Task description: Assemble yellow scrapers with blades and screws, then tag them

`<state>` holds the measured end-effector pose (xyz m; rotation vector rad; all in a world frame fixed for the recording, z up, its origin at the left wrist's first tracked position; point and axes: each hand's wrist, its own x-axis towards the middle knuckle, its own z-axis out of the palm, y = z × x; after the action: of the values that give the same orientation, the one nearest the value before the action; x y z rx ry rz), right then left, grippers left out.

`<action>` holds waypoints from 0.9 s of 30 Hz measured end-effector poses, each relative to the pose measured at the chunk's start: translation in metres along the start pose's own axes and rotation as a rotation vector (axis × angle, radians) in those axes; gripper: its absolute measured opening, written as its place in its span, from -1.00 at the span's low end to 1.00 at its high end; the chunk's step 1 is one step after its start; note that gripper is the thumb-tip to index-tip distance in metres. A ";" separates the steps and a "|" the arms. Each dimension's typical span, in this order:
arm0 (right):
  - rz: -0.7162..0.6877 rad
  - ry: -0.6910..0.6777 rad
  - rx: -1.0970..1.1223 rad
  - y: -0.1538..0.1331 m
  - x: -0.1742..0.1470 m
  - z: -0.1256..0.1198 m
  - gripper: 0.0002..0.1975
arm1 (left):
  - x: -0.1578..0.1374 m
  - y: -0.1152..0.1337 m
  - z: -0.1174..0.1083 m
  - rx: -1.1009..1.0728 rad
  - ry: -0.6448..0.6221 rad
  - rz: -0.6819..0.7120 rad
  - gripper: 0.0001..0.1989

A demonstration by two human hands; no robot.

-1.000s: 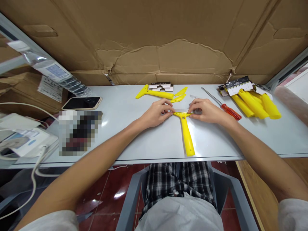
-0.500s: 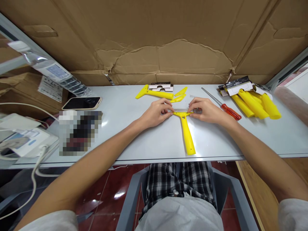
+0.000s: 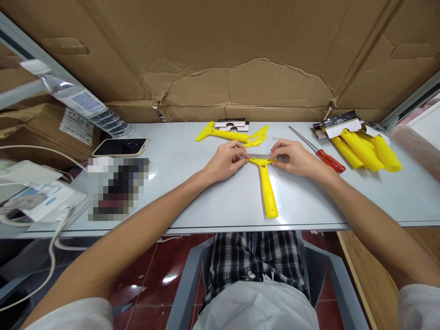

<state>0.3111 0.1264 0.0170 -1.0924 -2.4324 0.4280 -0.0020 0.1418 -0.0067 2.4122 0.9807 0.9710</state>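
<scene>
A yellow scraper (image 3: 268, 192) lies near the desk's front edge, its handle toward me and its wide head away. Along that head runs a thin metal blade (image 3: 259, 156). My left hand (image 3: 226, 160) pinches the left end of the scraper head and blade. At the other end, the fingers of my right hand (image 3: 294, 156) are closed on the head and blade too. My fingertips hide both ends of the blade. Just beyond lie two loose yellow head pieces (image 3: 257, 141) and a second yellow scraper (image 3: 228, 134).
Right of my hand rests a red-handled screwdriver (image 3: 330, 160), beside a pile of packaged yellow scrapers (image 3: 360, 149). A phone (image 3: 120, 147), a tilted water bottle (image 3: 82, 101) and a white power strip with cables (image 3: 65, 199) occupy the left. Cardboard (image 3: 240, 55) walls the back.
The view has shifted slightly. Both hands keep their grip at the scraper head, and the handle's near end has swung a little to the left.
</scene>
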 end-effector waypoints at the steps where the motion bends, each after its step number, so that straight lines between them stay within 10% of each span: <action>1: 0.003 0.000 0.002 0.000 0.000 0.000 -0.77 | 0.000 0.000 0.000 -0.003 0.001 -0.002 -0.91; 19: 0.133 0.252 -0.025 0.017 -0.002 -0.020 -0.69 | 0.009 -0.015 -0.028 0.167 0.007 -0.085 -0.81; 27: 0.222 0.204 -0.186 0.015 -0.007 -0.009 -0.52 | -0.002 -0.007 -0.031 0.382 -0.200 -0.182 -0.54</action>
<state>0.3293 0.1318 0.0163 -1.4190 -2.2140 0.1494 -0.0283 0.1476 0.0097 2.5957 1.3823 0.5011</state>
